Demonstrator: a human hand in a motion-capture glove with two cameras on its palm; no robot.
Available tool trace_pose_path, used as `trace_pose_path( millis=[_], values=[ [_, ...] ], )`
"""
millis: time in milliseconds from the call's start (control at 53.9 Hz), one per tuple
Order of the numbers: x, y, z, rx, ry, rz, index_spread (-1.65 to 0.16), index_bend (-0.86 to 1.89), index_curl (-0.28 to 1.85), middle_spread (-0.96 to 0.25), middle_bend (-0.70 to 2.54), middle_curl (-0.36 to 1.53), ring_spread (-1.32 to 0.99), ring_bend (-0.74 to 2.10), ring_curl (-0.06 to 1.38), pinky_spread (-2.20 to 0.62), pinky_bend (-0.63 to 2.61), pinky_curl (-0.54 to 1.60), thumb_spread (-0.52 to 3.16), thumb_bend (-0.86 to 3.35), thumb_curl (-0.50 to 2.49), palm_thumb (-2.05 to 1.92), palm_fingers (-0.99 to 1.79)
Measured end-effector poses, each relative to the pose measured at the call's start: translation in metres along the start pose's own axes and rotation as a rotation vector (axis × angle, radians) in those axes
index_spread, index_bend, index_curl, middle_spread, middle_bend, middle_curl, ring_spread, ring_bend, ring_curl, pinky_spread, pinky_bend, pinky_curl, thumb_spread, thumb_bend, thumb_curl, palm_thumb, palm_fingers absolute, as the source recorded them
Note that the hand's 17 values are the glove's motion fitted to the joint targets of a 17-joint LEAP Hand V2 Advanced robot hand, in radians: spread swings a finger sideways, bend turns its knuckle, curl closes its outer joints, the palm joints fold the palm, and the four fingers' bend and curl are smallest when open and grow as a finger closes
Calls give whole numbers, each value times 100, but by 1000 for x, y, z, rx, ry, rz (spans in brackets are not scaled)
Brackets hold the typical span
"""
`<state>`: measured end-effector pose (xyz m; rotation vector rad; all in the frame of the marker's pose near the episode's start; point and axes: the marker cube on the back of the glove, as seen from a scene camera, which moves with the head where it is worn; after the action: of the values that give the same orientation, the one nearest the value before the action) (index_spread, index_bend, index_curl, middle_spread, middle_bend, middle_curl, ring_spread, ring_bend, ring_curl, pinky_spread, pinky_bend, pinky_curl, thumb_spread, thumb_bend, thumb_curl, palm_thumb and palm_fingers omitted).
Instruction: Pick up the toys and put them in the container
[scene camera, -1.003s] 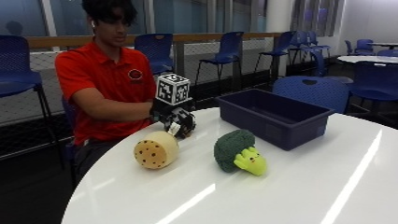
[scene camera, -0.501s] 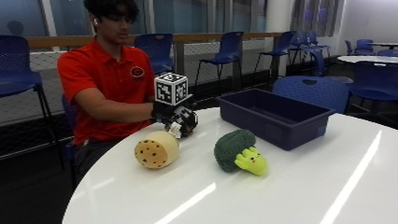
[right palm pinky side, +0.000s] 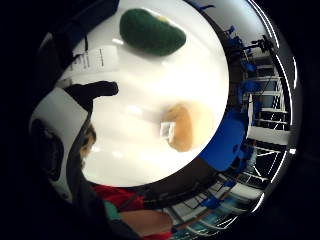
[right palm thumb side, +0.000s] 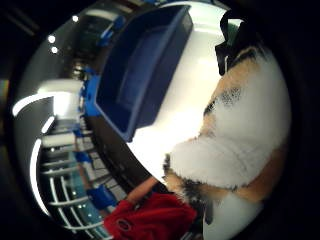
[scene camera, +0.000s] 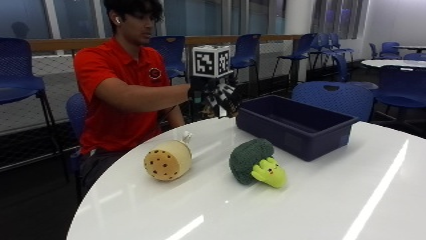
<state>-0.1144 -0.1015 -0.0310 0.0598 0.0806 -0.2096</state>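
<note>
From the outside view we see a person in a red shirt seated at a round white bench (scene camera: 319, 200). The gloved right hand (scene camera: 216, 97) is raised above the bench edge, just beside the near end of the dark blue container (scene camera: 296, 125), and grips a furry white, orange and black plush toy (scene camera: 227, 99) that sticks out between its fingers. Two more toys lie on the bench, well short of the container: a tan cookie-shaped plush (scene camera: 168, 160) with dark spots, standing on its edge, and a green broccoli plush (scene camera: 256, 162) with a yellow-green face end, lying on its side nearer the container. The two are near each other but apart. The container sits on the bench and its inside looks bare from here.

In the right little finger side palm view we look down on the white bench (right palm pinky side: 145, 135). The green broccoli plush (right palm pinky side: 152, 31) and the tan cookie plush (right palm pinky side: 186, 126), a small white tag at its side, lie on it, apart from each other. A black gloved finger (right palm pinky side: 92, 91) curls in at the picture's edge beside white plastic.

In the right thumb side palm view the furry plush toy (right palm thumb side: 245, 145) fills much of the picture, white with orange and black patches, close against the palm. Beyond it, the blue container (right palm thumb side: 142, 70) stands on the white bench (right palm thumb side: 185, 100), its hollow open towards us. The red shirt shows at the edge.
</note>
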Motion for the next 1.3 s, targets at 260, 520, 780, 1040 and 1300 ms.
trace_pose_path(
  millis=[260, 520, 780, 1040, 1300],
  values=[
    [-45, -39, -57, 89, 91, -60, -38, 17, 69, -48, 45, 67, -54, 63, 39, -46, 93, 37, 83, 1, 82, 67, 84],
    [-94, -86, -73, 90, 95, -62, -39, 16, 73, -50, 43, 73, -54, 62, 41, -46, 94, 37, 83, -1, 86, 67, 82],
    [-151, -122, -52, 105, 21, -154, -40, 16, 76, -51, 40, 78, -52, 62, 42, -45, 96, 38, 85, -1, 89, 66, 80],
    [-178, -142, -8, 88, 93, -310, -42, 17, 80, -53, 39, 84, -50, 61, 43, -38, 92, 37, 91, -2, 89, 61, 65],
    [-156, -132, 8, 18, 55, -256, -39, 8, 67, -26, 10, 63, -12, 26, 34, -3, 95, 36, 108, -11, 58, 5, -25]
  ],
)
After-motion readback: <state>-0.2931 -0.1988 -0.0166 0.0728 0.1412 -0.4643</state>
